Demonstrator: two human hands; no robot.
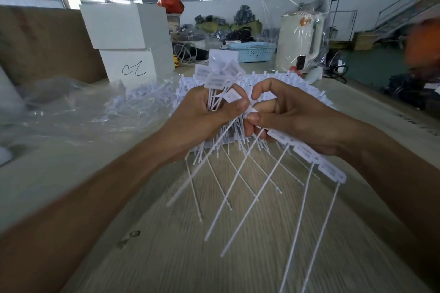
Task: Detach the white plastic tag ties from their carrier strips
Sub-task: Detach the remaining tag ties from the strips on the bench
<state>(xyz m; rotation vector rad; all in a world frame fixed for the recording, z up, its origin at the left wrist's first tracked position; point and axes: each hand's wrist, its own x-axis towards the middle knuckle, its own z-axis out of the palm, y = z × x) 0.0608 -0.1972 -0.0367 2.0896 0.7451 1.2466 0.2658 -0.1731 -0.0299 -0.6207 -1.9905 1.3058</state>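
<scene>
My left hand [202, 114] grips a bundle of loose white tag ties [217, 78], their flat heads fanned above the fist and thin tails hanging below. Its thumb pinches one tie head at the centre, touching my right thumb. My right hand [292, 116] holds a carrier strip [309, 154] with several ties still joined; their long tails [247, 192] slant down toward the table. Behind both hands lies a stack of full strips [297, 88] on the table.
A wood-grain table [166, 257] runs below my hands. Clear plastic bags [59, 107] with loose ties lie at the left. White boxes [123, 38] stand behind them, a cream kettle [300, 40] in plastic at back right, and a blue basket [252, 51] beyond.
</scene>
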